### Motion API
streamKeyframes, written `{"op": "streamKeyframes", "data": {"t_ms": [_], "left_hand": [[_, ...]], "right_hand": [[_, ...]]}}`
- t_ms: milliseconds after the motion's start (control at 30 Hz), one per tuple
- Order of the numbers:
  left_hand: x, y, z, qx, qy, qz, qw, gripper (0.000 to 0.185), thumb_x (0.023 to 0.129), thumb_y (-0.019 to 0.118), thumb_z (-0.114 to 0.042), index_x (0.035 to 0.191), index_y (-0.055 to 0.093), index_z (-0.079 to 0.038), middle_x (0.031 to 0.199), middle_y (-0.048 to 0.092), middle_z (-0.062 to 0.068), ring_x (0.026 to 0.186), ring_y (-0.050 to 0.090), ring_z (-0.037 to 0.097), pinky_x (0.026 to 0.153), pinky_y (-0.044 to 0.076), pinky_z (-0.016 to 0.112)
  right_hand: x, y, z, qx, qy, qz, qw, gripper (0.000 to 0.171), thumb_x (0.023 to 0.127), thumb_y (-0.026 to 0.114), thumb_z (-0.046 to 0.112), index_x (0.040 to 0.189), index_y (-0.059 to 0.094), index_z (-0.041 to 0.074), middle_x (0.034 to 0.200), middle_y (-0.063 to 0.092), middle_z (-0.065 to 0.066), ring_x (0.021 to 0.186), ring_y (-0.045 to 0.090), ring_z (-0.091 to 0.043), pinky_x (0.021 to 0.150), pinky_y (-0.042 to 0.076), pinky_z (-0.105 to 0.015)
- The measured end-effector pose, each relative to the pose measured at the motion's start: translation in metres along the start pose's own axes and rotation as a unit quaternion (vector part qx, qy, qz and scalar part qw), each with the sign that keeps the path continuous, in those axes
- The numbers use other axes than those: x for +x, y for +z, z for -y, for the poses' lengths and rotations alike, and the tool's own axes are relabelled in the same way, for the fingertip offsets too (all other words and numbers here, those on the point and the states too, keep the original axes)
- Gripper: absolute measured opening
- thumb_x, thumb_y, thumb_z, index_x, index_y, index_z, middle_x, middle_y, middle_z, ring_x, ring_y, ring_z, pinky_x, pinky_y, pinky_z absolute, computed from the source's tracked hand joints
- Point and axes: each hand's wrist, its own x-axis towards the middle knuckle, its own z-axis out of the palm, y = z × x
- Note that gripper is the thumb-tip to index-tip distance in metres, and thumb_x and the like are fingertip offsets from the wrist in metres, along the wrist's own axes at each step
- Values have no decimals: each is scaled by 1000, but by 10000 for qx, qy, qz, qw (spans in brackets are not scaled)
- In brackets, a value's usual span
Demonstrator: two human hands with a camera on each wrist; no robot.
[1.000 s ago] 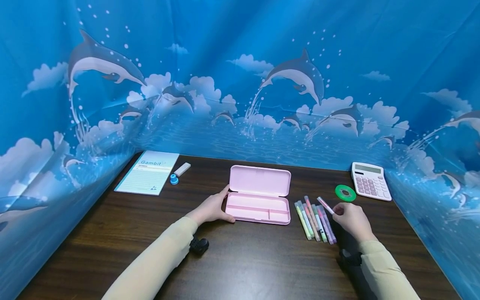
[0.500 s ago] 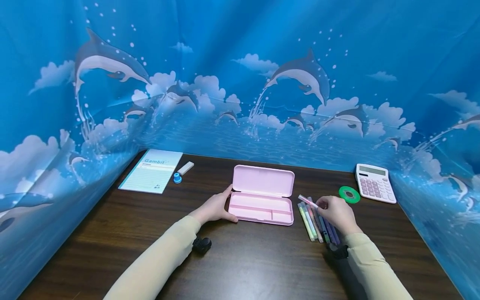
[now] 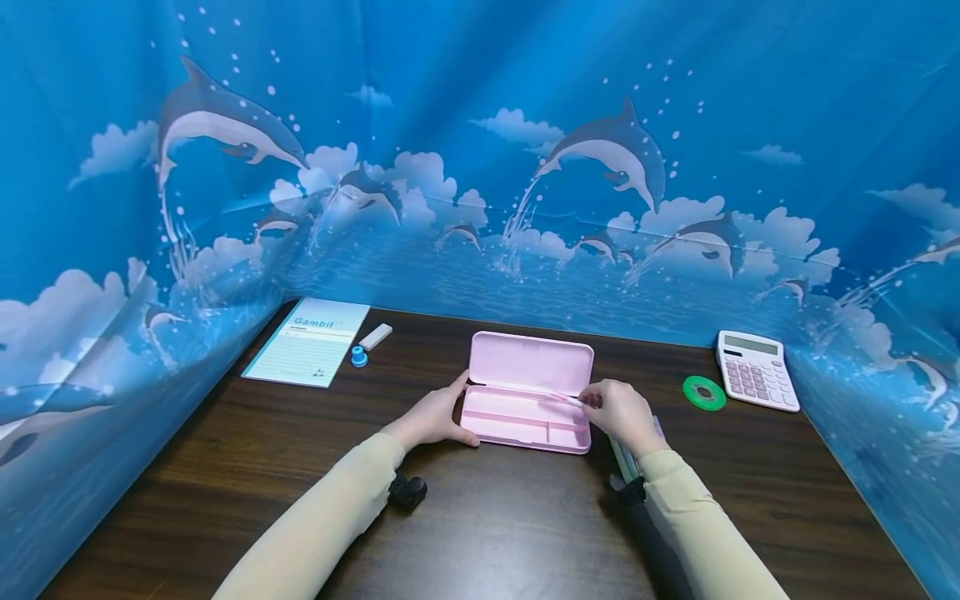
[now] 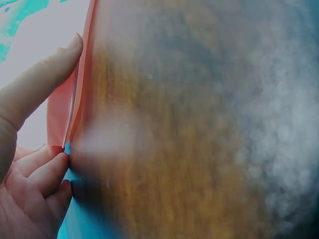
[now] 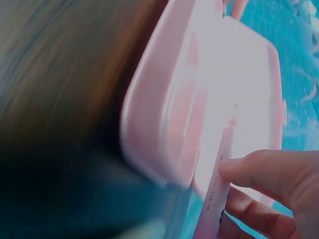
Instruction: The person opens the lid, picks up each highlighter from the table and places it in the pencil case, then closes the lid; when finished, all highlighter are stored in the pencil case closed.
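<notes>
While the left hand (image 3: 431,417) braces the open pink pencil case (image 3: 528,392) at counter centre, the right hand (image 3: 622,412) pinches one pink pen (image 3: 558,397) over its tray; remaining pens (image 3: 624,457) at 3 o'clock still unpacked.

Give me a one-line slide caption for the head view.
Left hand steadies the open pink case while the right hand holds a pen over it.

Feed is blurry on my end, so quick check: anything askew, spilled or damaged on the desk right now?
Nothing stands out. The pink case lies open and flat, steadied by the left hand; the right hand holds a pen over it. Notepad, tape and calculator sit tidily. No spill or damage shows.
</notes>
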Motion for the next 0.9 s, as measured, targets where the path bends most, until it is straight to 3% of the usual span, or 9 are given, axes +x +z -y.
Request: {"op": "streamKeyframes", "data": {"t_ms": [300, 567, 900], "left_hand": [[0, 1, 2, -39, 11, -8, 10000, 121, 66, 85, -43, 153, 10, -9, 149, 37, 14, 134, 39, 29, 109, 33, 46], [1, 2, 1, -7, -2, 79, 10000, 121, 67, 84, -46, 153, 8, -8, 151, 34, 15, 135, 38, 30, 109, 33, 46], [-1, 0, -1, -10, -48, -12, 10000, 121, 66, 85, -44, 153, 10, -7, 150, 36, 15, 135, 38, 29, 109, 32, 45]], "right_hand": [[14, 18, 31, 85, -499, 8, 9987, 4, 79, 74, 13, 82, 74, 12, 70, 62, 4, 63, 52, -11, 56, 45, -29], [20, 33, 41, 82, -531, 102, 9985, 5, 77, 76, 13, 82, 75, 14, 70, 63, 5, 64, 53, -10, 57, 45, -29], [18, 29, 38, 294, -354, 63, 9989, 6, 80, 75, 16, 85, 74, 12, 73, 66, 2, 64, 56, -11, 59, 48, -29]]}}
